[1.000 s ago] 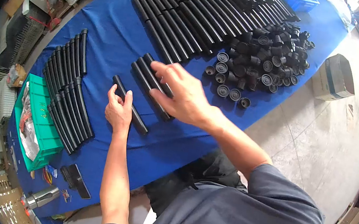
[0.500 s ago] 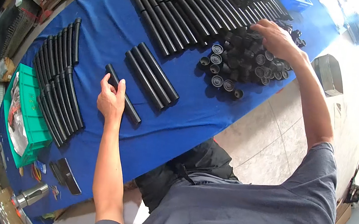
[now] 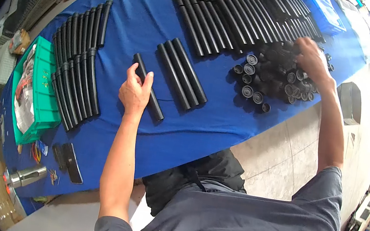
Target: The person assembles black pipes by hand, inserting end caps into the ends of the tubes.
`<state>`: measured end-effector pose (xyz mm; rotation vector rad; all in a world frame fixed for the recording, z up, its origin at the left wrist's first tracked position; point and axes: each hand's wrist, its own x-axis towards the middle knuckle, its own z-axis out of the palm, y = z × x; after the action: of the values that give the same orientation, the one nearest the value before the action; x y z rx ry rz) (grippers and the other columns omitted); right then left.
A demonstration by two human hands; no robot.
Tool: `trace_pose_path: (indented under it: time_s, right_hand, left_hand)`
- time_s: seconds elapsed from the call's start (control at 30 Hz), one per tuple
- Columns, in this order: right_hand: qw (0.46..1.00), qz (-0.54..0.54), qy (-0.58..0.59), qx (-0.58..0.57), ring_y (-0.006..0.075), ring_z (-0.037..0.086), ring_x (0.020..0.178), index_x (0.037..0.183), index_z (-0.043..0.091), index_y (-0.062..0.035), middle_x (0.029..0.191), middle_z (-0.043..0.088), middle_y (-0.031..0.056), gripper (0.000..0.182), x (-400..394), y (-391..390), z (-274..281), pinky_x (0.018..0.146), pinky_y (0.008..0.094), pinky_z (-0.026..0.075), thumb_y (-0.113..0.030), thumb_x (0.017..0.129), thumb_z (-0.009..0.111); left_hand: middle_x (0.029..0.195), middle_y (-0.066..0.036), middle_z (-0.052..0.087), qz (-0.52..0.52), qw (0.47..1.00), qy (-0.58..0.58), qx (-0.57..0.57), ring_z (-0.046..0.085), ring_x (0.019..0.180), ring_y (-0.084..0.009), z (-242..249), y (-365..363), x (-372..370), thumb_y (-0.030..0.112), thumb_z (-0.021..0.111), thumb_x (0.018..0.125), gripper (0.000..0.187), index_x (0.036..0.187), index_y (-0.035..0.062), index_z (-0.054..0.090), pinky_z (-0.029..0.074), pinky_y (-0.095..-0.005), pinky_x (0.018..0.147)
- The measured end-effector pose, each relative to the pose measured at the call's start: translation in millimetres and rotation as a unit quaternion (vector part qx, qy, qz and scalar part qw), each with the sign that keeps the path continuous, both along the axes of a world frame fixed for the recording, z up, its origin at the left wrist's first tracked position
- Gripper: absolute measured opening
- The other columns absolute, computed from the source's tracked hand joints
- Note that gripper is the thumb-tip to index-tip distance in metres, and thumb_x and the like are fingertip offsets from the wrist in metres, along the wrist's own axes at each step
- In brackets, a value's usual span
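My left hand is around a single black tube lying on the blue cloth, thumb on one side and fingers on the other. Right of it, three black tubes lie side by side. My right hand reaches into the far side of a heap of round black caps. Its fingers are curled downward and the tips are hidden, so what they hold does not show. The caps by that hand look blurred.
Many black tubes lie in rows at the back. More tubes, with fittings on their ends, lie at the left beside a green crate. A phone and a metal bottle are near the left corner. A blue bin stands behind.
The view has shifted, so the table appears further right and higher. My right hand has moved slightly over the caps and its fingers point further down. The left hand stays at the single tube.
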<state>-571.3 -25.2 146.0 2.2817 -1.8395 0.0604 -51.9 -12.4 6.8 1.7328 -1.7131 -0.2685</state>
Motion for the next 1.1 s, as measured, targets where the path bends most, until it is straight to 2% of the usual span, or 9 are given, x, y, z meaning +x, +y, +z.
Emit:
trace_pose_path:
  time_s: [0.17,0.37,0.43,0.57,0.7,0.83,0.93,1.03,1.1]
  right_hand:
    - [0.987,0.035,-0.139,-0.069,0.0361,0.06,0.11,0.107,0.063,-0.0056,0.103,0.063,0.0151,0.03,101.1,29.7,33.7,0.094,0.045,0.051,-0.016,0.082,0.074]
    - [0.973,0.202,-0.107,-0.022,0.0313,0.06,0.097,0.091,0.061,-0.0051,0.094,0.063,0.0119,0.022,199.7,37.0,-60.0,0.091,0.0431,0.047,-0.02,0.079,0.073]
    - [0.973,0.187,-0.132,-0.015,0.0292,0.06,0.095,0.09,0.061,-0.0056,0.091,0.062,0.0107,0.02,211.4,32.7,-75.2,0.089,0.0413,0.047,-0.02,0.08,0.071]
    - [0.978,0.167,-0.124,0.016,0.03,0.061,0.101,0.099,0.061,-0.0057,0.098,0.063,0.0115,0.028,215.9,33.5,-78.7,0.091,0.0426,0.048,-0.022,0.081,0.076]
    - [0.976,0.125,-0.174,-0.027,0.0313,0.061,0.104,0.105,0.065,-0.0077,0.101,0.063,0.0109,0.031,190.4,43.3,-47.2,0.09,0.0444,0.049,-0.02,0.08,0.078]
    - [0.991,0.013,-0.111,-0.073,0.0319,0.059,0.103,0.11,0.071,-0.0082,0.103,0.063,0.0093,0.028,128.0,63.8,-21.4,0.092,0.044,0.047,-0.014,0.083,0.075]
    - [0.995,-0.043,-0.09,-0.025,0.0305,0.057,0.107,0.117,0.07,-0.008,0.108,0.062,0.0093,0.036,105.4,82.3,-19.1,0.095,0.043,0.046,-0.011,0.081,0.075]
    - [0.994,0.042,-0.077,-0.065,0.0282,0.056,0.105,0.12,0.067,-0.01,0.108,0.059,0.0086,0.041,102.6,84.0,-36.8,0.09,0.0413,0.047,-0.011,0.08,0.075]
    - [0.998,0.02,-0.052,-0.04,0.0276,0.056,0.106,0.126,0.064,-0.0101,0.11,0.059,0.0084,0.048,105.1,84.8,-40.1,0.092,0.0408,0.047,-0.009,0.079,0.073]
  left_hand:
    - [0.069,-0.005,0.066,-0.008,1.0,-0.005,-0.011,0.069,0.064,-0.0307,-5.6,-2.4,2.6,0.042,0.073,0.091,0.054,0.13,0.0082,0.058,0.052,-0.0458,0.061]
    - [0.069,-0.006,0.063,-0.001,1.0,0.002,-0.001,0.067,0.066,-0.0303,0.4,0.5,-0.6,0.04,0.072,0.091,0.052,0.129,0.0077,0.059,0.052,-0.0464,0.063]
    - [0.068,-0.006,0.063,0.006,1.0,0.001,0.006,0.067,0.065,-0.0303,-0.1,-0.6,-1.1,0.041,0.072,0.091,0.052,0.129,0.0074,0.059,0.051,-0.0462,0.063]
    - [0.063,-0.004,0.058,0.005,1.0,-0.001,0.007,0.062,0.06,-0.0212,1.3,-0.3,-1.3,0.04,0.073,0.092,0.056,0.131,0.0024,0.061,0.05,-0.0393,0.062]
    - [0.064,-0.005,0.059,0.002,1.0,0.005,-0.003,0.063,0.06,-0.0231,-0.2,-0.6,-0.4,0.041,0.073,0.092,0.055,0.131,0.0041,0.061,0.05,-0.0408,0.063]
    - [0.069,-0.006,0.064,0.0,1.0,-0.003,0.013,0.068,0.065,-0.0295,0.1,-0.7,1.0,0.041,0.073,0.091,0.053,0.129,0.0071,0.06,0.053,-0.0455,0.064]
    - [0.069,-0.005,0.064,-0.001,1.0,0.004,0.011,0.068,0.066,-0.0296,-0.3,-0.9,0.5,0.042,0.073,0.091,0.053,0.129,0.0079,0.059,0.053,-0.0456,0.064]
    - [0.069,-0.005,0.064,0.004,1.0,0.004,0.011,0.068,0.067,-0.0296,0.1,-0.7,0.1,0.042,0.073,0.091,0.052,0.129,0.0082,0.059,0.053,-0.0456,0.064]
    - [0.07,-0.005,0.064,0.007,1.0,0.001,0.014,0.068,0.067,-0.0294,2.0,0.1,-1.2,0.042,0.072,0.091,0.052,0.129,0.0086,0.059,0.053,-0.0456,0.064]
